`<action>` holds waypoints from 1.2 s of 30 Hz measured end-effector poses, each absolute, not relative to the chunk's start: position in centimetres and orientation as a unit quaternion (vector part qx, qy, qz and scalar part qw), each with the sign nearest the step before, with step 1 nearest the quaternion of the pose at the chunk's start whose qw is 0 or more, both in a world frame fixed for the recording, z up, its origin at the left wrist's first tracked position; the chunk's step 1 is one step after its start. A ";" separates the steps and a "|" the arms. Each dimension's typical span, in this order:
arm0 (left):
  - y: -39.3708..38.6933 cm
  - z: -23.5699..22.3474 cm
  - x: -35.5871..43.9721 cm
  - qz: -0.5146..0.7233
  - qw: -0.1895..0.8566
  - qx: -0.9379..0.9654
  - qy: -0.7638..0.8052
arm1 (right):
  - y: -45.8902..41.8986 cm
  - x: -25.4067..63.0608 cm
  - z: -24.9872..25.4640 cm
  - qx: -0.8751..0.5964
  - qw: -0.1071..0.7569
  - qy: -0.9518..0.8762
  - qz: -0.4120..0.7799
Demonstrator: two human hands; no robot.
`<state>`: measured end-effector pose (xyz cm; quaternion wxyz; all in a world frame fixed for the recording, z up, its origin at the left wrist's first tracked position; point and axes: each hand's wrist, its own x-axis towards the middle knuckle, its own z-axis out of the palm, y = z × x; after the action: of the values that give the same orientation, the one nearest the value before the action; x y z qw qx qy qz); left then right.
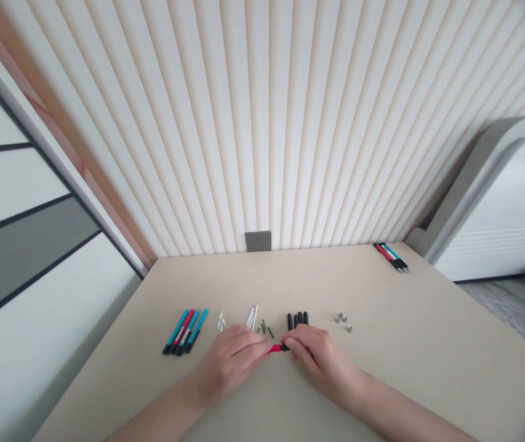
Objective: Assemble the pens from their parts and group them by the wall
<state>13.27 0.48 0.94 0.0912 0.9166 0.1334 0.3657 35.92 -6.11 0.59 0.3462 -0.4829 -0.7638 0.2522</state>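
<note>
Near the front middle of the table, my left hand (233,357) is closed around the red barrel of a pen (276,348). My right hand (316,355) pinches the black part at the pen's other end, so the pen lies level between both hands. Just beyond my right hand, several black pen grips (298,320) stand side by side. Small dark springs or similar bits (265,328) and thin white refills (252,317) lie past my left hand. My fingers hide most of the pen.
Several blue and red pen barrels (186,331) lie at the left, with small white tips (221,321) beside them. Small grey pieces (343,319) are scattered to the right. More pens (391,256) rest at the table's (318,282) far right corner. A ribbed wall with a socket (258,241) stands behind.
</note>
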 end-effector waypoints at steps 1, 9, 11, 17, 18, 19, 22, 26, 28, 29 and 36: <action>0.3 1.0 13.2 0.357 0.068 0.923 0.127 | -6.4 35.9 0.5 -0.483 0.344 -0.759 0.269; -0.3 1.2 12.9 0.338 0.038 0.931 0.136 | -7.7 36.6 0.3 -0.473 0.337 -0.742 0.334; -0.5 1.2 12.9 0.328 0.032 0.936 0.126 | -7.5 36.7 0.1 -0.480 0.332 -0.739 0.336; -0.3 0.8 13.0 0.344 0.058 0.924 0.156 | -7.2 37.2 0.1 -0.488 0.330 -0.746 0.310; -0.1 0.7 13.0 0.349 0.062 0.921 0.162 | -7.1 37.4 0.1 -0.494 0.331 -0.744 0.305; 0.0 0.5 13.0 0.353 0.065 0.918 0.166 | -7.1 37.5 0.2 -0.500 0.332 -0.742 0.298; 0.2 0.3 13.0 0.358 0.073 0.917 0.162 | -6.9 37.8 0.2 -0.512 0.328 -0.749 0.264; 0.1 0.6 13.2 0.351 0.054 0.923 0.146 | -6.7 37.8 0.0 -0.511 0.288 -0.774 0.238; 0.1 0.7 13.2 0.349 0.049 0.924 0.147 | -6.6 37.9 0.0 -0.514 0.285 -0.773 0.238; 0.1 0.7 13.2 0.349 0.052 0.924 0.150 | -6.6 38.0 0.1 -0.517 0.291 -0.770 0.236; 0.1 0.3 13.0 0.360 0.090 0.913 0.167 | -6.6 38.8 0.4 -0.462 0.324 -0.803 0.192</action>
<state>13.01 0.14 0.35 0.0896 0.9133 0.1674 0.3604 38.79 -6.57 0.37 0.3240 -0.4621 -0.8029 0.1919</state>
